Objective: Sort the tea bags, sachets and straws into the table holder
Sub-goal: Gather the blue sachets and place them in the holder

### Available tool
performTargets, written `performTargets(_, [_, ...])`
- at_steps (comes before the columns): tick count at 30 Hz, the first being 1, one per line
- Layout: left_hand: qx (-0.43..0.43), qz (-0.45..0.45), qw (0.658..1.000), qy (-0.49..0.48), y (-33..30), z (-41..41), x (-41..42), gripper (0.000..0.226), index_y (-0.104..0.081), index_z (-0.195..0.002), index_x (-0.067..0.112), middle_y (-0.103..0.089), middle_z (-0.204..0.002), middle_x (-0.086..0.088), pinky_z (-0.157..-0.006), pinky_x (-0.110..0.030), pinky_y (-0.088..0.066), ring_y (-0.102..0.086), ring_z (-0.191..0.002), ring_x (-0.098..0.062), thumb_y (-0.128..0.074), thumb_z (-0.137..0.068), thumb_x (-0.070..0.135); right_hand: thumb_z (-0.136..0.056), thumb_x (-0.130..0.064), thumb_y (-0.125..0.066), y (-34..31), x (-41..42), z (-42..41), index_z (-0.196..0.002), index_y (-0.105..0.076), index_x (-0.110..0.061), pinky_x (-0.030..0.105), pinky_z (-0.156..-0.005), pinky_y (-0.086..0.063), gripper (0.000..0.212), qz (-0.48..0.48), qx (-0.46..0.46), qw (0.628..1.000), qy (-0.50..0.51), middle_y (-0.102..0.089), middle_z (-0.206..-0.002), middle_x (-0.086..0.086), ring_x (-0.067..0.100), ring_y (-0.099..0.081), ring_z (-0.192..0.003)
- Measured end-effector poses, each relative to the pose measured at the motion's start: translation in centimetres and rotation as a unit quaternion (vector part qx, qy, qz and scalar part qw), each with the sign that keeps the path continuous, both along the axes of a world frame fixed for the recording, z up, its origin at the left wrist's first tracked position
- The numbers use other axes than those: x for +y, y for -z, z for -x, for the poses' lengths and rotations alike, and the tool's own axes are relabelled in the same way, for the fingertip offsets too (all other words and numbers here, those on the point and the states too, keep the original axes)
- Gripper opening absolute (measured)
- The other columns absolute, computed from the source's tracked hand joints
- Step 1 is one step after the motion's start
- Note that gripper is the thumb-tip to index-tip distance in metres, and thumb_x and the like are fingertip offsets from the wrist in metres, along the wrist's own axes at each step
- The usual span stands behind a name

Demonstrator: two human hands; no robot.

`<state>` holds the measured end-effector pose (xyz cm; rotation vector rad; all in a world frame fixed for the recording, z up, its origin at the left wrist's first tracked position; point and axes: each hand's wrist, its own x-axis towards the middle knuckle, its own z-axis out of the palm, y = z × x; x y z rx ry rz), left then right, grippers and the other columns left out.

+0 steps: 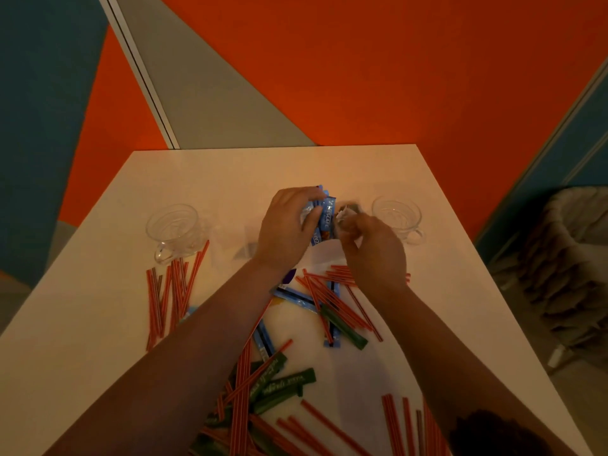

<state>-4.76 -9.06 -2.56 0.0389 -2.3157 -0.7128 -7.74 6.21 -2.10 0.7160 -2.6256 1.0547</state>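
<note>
My left hand (285, 225) grips a bunch of blue stick sachets (324, 218) upright over the middle of the white table (98, 324). Just right of it, my right hand (371, 248) pinches a small whitish and dark packet (345, 213), its kind unclear. A clear acrylic holder (241, 245) is faintly visible beside my left wrist, mostly hidden. Red striped straws (171, 291) lie in loose piles at the left, centre and front. More blue sachets (296, 299) and green sachets (279, 385) are scattered among them.
Two clear glass cups stand on the table, one at the left (174, 230) and one at the right (398, 217). A grey basket-like seat (566, 268) sits off the table's right edge. An orange and teal wall rises behind.
</note>
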Motion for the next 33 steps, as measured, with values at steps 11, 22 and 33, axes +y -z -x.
performTargets(11, [-0.214, 0.164, 0.953, 0.141, 1.8, -6.6, 0.9, 0.004, -0.067, -0.083, 0.010, -0.067, -0.086, -0.005, -0.073, -0.035, -0.051, -0.062, -0.083, -0.022, -0.065, -0.080, 0.011, -0.086, -0.036, -0.057, 4.8, 0.6, -1.9, -0.091, -0.068, -0.013, 0.024, -0.061, -0.042, 0.025, -0.167, -0.226, 0.956, 0.083, -0.067, -0.085, 0.003, 0.016, -0.056, -0.069])
performTargets(22, [-0.368, 0.208, 0.904, 0.063, 3.2, -7.7, 1.3, 0.011, -0.061, -0.098, 0.013, -0.067, -0.102, -0.006, -0.069, -0.021, -0.035, -0.063, -0.093, -0.019, -0.057, -0.089, 0.017, -0.079, -0.038, -0.068, 4.5, -0.4, -2.1, -0.097, -0.061, -0.014, 0.029, -0.068, -0.045, 0.031, -0.190, -0.267, 0.937, 0.119, -0.062, -0.089, 0.004, 0.020, -0.060, -0.081])
performTargets(33, [-0.323, 0.234, 0.912, 0.092, 3.9, -9.9, 0.8, 0.026, -0.058, -0.118, 0.028, -0.066, -0.108, -0.002, -0.074, -0.028, -0.044, -0.062, -0.097, -0.020, -0.048, -0.095, 0.024, -0.086, -0.033, -0.060, 4.6, -1.0, -2.1, -0.092, -0.055, -0.012, 0.030, -0.070, -0.043, 0.022, -0.174, -0.308, 0.929, 0.105, -0.059, -0.088, 0.003, 0.017, -0.054, -0.078])
